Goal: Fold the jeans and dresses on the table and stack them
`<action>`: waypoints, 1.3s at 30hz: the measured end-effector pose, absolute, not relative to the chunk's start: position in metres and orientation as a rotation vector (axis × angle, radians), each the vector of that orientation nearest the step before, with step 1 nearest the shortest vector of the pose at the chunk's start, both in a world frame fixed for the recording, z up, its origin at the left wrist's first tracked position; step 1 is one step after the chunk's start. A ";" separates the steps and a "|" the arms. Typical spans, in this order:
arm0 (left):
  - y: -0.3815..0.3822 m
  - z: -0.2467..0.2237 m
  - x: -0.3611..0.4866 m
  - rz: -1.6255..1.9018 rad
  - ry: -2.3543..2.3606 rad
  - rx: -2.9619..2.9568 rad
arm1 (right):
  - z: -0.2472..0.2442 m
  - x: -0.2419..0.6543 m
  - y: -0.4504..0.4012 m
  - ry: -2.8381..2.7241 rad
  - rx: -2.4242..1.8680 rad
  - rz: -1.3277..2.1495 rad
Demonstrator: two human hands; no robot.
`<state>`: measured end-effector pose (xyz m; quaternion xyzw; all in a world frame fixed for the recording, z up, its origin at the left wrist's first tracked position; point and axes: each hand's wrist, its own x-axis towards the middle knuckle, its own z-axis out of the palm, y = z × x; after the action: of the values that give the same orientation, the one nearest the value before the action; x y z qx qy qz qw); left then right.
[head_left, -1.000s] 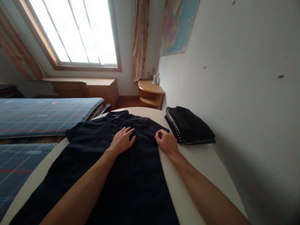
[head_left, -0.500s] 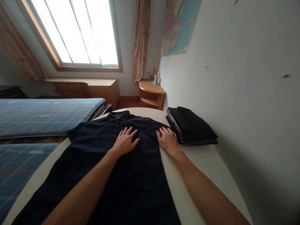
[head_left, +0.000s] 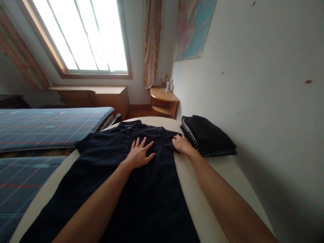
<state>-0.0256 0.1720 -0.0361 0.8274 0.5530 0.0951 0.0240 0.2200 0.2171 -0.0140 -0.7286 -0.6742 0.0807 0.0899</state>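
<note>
A dark navy polo shirt (head_left: 101,175) lies spread out, collar at the far end, on a pale rounded table (head_left: 215,189). My left hand (head_left: 139,153) rests flat on its chest with the fingers spread, just right of the buttons. At the right sleeve, my right hand (head_left: 182,144) has its fingers curled in and closed on the sleeve's fabric. Close beyond that hand sits a folded stack of black cloth (head_left: 211,135) with white stitching along its edges.
Two blue plaid mattresses (head_left: 50,126) lie to the left of the table. A white wall (head_left: 265,111) runs along the right side. Beyond the far edge stand a small wooden corner shelf (head_left: 164,95) and a wooden desk (head_left: 111,96) under the window.
My right hand's fingers have gone from lying flat on the sleeve to curled around its fabric. The shirt and my left hand have shifted slightly right in view.
</note>
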 end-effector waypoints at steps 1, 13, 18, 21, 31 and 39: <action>0.172 -0.036 -0.026 0.295 1.709 2.563 | -0.011 0.217 0.219 -1.985 -2.187 0.221; 0.193 -0.035 -0.049 0.426 2.247 2.262 | -0.018 0.193 0.198 -1.842 -2.197 -0.191; 0.205 -0.034 -0.069 0.293 2.367 2.014 | -0.017 0.196 0.198 -1.826 -2.217 -0.202; 0.205 -0.035 -0.068 0.280 2.395 1.997 | -0.016 0.194 0.198 -1.811 -2.233 -0.198; 0.201 -0.035 -0.052 0.467 2.034 2.503 | -0.020 0.198 0.197 -1.797 -2.166 -0.165; 0.243 -0.027 -0.025 0.245 1.716 2.523 | -0.024 0.202 0.197 -1.771 -2.102 -0.104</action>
<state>-0.0251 0.2435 -0.0275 0.8236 0.5601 0.0801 0.0400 0.2018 0.1973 -0.0243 -0.7498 -0.6315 -0.0370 0.1943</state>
